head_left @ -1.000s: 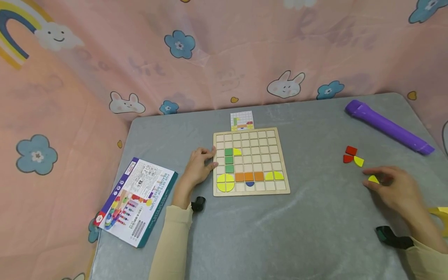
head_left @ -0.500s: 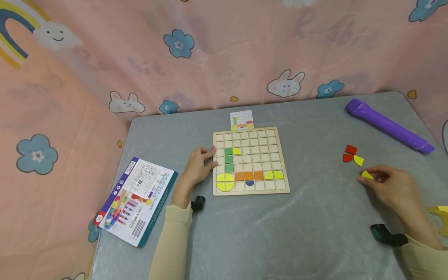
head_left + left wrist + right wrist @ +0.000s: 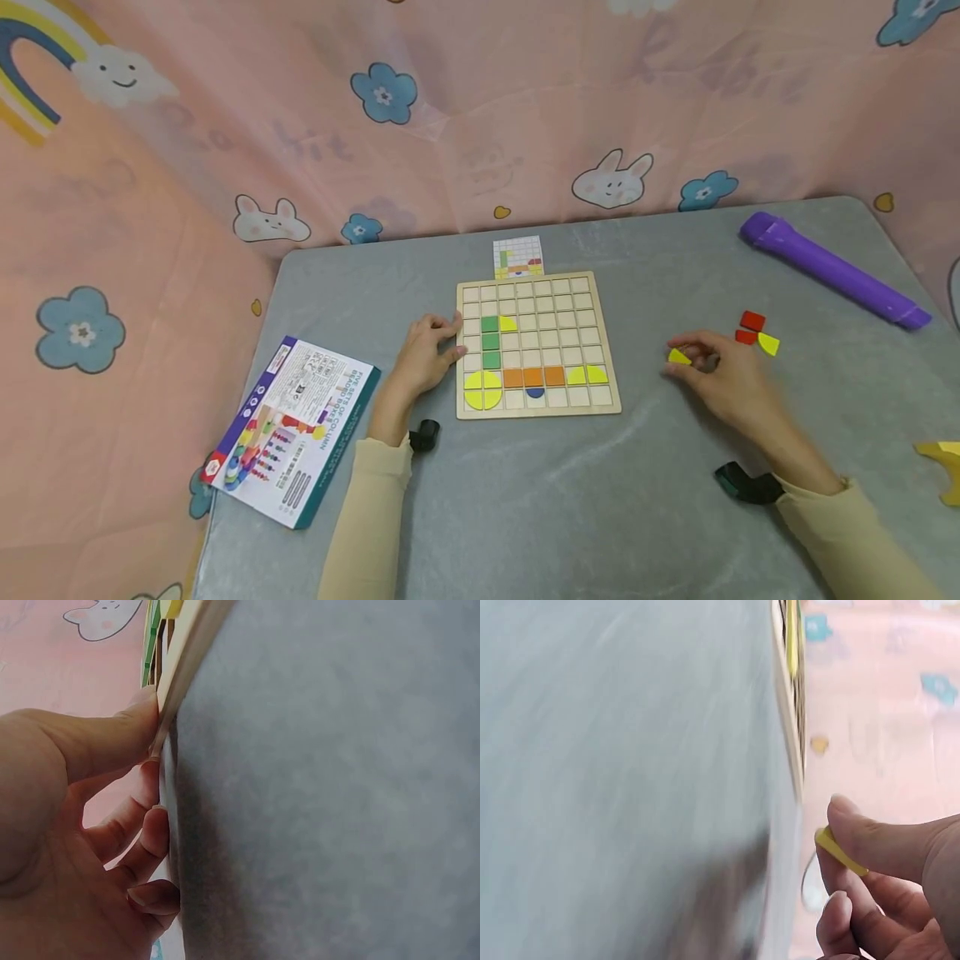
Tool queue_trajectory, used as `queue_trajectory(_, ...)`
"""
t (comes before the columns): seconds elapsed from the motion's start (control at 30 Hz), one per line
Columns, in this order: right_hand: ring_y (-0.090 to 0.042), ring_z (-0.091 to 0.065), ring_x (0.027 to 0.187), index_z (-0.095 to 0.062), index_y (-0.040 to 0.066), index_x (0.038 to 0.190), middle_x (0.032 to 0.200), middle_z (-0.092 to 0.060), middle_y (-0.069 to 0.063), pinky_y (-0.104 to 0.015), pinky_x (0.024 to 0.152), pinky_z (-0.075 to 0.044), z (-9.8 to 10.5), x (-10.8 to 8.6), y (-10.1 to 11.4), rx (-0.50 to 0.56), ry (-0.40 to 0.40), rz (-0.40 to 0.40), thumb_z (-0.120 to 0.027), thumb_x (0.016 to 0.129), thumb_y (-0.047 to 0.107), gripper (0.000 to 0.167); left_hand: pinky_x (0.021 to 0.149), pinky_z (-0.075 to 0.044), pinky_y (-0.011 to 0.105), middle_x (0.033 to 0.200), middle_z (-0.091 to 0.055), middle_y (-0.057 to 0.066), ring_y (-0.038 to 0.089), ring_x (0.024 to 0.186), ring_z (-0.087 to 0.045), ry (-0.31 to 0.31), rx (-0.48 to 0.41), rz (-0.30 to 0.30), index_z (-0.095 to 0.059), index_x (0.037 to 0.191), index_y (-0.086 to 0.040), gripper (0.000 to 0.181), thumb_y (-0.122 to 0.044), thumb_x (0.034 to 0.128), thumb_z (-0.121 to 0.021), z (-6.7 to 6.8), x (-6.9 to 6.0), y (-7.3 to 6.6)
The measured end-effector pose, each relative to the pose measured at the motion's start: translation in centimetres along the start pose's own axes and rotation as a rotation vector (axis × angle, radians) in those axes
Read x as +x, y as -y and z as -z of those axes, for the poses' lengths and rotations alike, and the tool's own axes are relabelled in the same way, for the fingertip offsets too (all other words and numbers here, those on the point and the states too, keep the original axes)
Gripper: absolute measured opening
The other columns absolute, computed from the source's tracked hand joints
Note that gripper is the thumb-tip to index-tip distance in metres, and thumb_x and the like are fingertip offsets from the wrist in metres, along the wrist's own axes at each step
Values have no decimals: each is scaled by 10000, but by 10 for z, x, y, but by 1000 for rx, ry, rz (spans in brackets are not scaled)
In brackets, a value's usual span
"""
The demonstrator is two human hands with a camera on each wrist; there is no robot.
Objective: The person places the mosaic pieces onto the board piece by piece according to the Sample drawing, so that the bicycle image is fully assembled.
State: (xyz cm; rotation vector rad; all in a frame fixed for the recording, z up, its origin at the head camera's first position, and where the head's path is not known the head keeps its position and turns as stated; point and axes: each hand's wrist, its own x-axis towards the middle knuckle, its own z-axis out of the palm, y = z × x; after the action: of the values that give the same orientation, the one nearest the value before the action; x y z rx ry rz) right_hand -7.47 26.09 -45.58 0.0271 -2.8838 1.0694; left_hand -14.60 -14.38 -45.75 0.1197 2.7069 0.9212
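In the head view my left hand [image 3: 425,357] touches the left edge of a square wooden grid board [image 3: 570,414] with thumb and forefinger, the two spread along the frame. The left wrist view shows its thumb [image 3: 120,739] against the board's edge. My right hand [image 3: 731,379] pinches a yellow quarter-circle tile [image 3: 678,357] between thumb and forefinger, right of the board and above the table. That tile [image 3: 840,851] appears edge-on in the right wrist view. Green tiles [image 3: 491,342], orange tiles [image 3: 533,378], yellow tiles [image 3: 483,391] and a blue half-circle tile [image 3: 535,392] lie on the board.
A pattern card [image 3: 517,256] lies behind the board. Two red tiles [image 3: 752,320] and a yellow tile [image 3: 768,343] lie beyond the right hand, near a purple tube [image 3: 836,271]. A printed box [image 3: 292,433] is at left, a yellow object [image 3: 943,468] at the right edge.
My right hand has moved left toward the board with the yellow quarter-circle tile, passing in front of the loose tiles. My left hand has stayed at the board's edge.
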Motion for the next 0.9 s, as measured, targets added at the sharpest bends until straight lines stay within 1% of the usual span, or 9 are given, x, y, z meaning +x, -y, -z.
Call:
queue_trajectory(0.1, -139, -538, 753, -775, 50, 1033, 865, -709, -84, -209, 635, -399, -10, 5, 15, 15, 36, 20, -892, 872, 139, 217, 1123, -418, 510, 1466, -521, 166, 336, 1350, -427, -5, -6, -4, -489, 1576, -149, 578, -221, 1041, -696, 0, 0, 0)
queue_trajectory(0.17, -161, -557, 762, -790, 50, 1005, 870, -729, -86, -224, 649, -417, -16, 7, 24, 19, 60, 43, -889, 871, 122, 181, 1121, -420, 508, 1463, -522, 164, 334, 1347, -428, -6, -4, -5, -493, 1575, -147, 577, -224, 1041, -698, 0, 1, 0)
queue_trajectory(0.27, -195, -588, 803, -824, 53, 1029, 938, -766, -111, -276, 703, -448, -24, 9, 35, 26, 109, 72, -866, 887, 101, 156, 1126, -417, 506, 1463, -520, 161, 331, 1346, -427, -5, -4, -1, -494, 1574, -150, 576, -228, 1042, -697, -1, 1, 1)
queue_trajectory(0.33, -218, -610, 865, -838, 68, 1047, 997, -775, -112, -324, 763, -468, -28, 9, 43, 24, 148, 93, -859, 893, 102, 160, 1130, -416, 506, 1466, -519, 161, 331, 1351, -427, -5, -3, 0, -491, 1577, -151, 578, -229, 1042, -697, -1, 1, 1)
queue_trajectory(0.43, -223, -590, 908, -851, 95, 1032, 997, -753, -82, -360, 803, -445, -34, 9, 51, 40, 211, 132, -869, 878, 99, 155, 1136, -414, 510, 1470, -519, 164, 333, 1360, -426, -8, -8, 1, -490, 1578, -154, 578, -225, 1043, -694, -1, 0, 1)
queue_trajectory(0.57, -149, -553, 810, -842, 94, 979, 878, -698, -21, -286, 731, -437, -42, 9, 59, 103, 271, 178, -887, 855, 89, 132, 1131, -416, 508, 1467, -519, 162, 332, 1355, -427, -8, -6, 0, -486, 1581, -158, 578, -226, 1044, -692, -1, 0, 1)
queue_trajectory(0.7, -97, -520, 722, -796, 112, 916, 803, -642, 7, -237, 651, -425, -47, 9, 64, 137, 299, 169, -898, 844, 95, 126, 1121, -419, 506, 1459, -520, 164, 334, 1342, -431, -6, 1, -6, -483, 1583, -161, 583, -229, 1044, -694, -1, 1, 1)
queue_trajectory(0.8, -104, -510, 715, -777, 127, 886, 797, -632, 10, -242, 646, -417, -51, 10, 66, 131, 319, 156, -900, 839, 101, 134, 1125, -415, 509, 1462, -519, 164, 335, 1347, -431, -6, -1, -4, -483, 1583, -165, 584, -229, 1043, -695, -1, 1, 2)
queue_trajectory(0.9, -120, -526, 746, -789, 135, 880, 805, -655, 26, -256, 675, -429, -54, 11, 68, 109, 335, 170, -892, 841, 94, 118, 1127, -413, 508, 1467, -515, 161, 334, 1350, -428, -5, -4, 2, -478, 1586, -169, 589, -232, 1042, -695, -1, 1, 1)
